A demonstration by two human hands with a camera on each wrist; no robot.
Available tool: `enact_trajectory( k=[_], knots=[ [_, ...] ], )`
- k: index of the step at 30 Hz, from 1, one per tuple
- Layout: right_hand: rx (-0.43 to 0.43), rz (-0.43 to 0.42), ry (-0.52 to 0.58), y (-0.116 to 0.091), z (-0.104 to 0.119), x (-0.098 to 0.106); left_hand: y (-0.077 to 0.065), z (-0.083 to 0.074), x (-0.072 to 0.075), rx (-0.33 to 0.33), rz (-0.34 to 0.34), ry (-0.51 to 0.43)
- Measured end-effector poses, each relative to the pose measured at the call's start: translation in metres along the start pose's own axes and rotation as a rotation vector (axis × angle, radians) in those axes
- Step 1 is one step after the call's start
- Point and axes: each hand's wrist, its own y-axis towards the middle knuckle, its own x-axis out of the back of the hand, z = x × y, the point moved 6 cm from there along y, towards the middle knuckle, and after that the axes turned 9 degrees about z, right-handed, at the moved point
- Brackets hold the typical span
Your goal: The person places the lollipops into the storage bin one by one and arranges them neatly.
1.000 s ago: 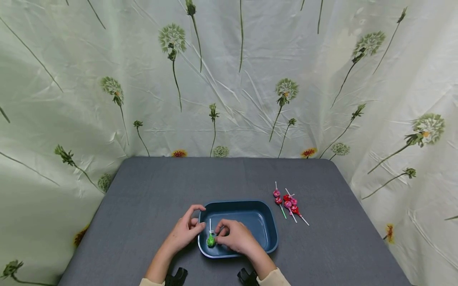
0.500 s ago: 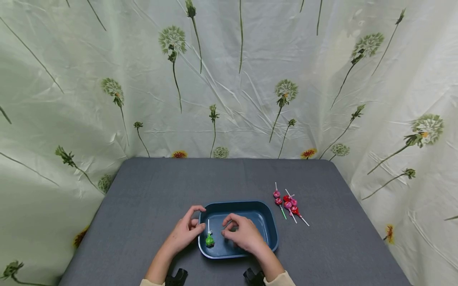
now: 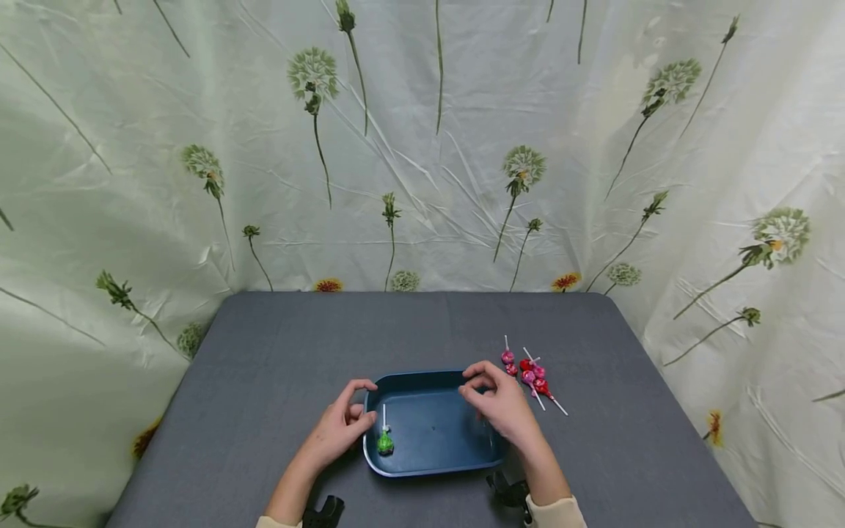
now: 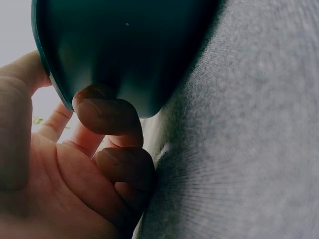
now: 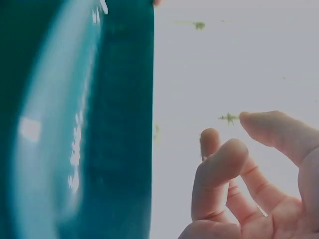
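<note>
A dark blue rectangular tray [image 3: 436, 469] sits on the grey table. Inside it at the left lies a lollipop [image 3: 386, 443] in green wrapping, its white stick pointing to the far side. My left hand [image 3: 338, 434] holds the tray's left end; the left wrist view has curled fingers [image 4: 107, 117] against the outer wall and another finger at the rim. Over the tray's right end is my right hand [image 3: 505, 411], thumb and index finger apart with nothing between them. The right wrist view puts the same hand beside the tray's wall [image 5: 124, 124].
Several lollipops [image 3: 540, 385] in pink and red wrapping lie in a loose cluster on the table [image 3: 317, 337], right of the tray. Behind the table hangs a pale curtain [image 3: 422, 176] printed with dandelions.
My right hand has left the green lollipop lying in the tray and moved right, to the tray's far right corner. The left hand has kept its place on the tray.
</note>
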Motion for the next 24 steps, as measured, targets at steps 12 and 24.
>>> enact_trajectory(
  k=[12,24],
  knots=[
    [-0.015,-0.164,-0.027,0.010,-0.019,0.053,-0.001,-0.001,0.000,-0.017,0.005,0.002],
    [-0.088,-0.221,0.001,0.022,-0.048,0.070,-0.001,0.000,-0.001,-0.016,0.008,-0.020]
  ],
)
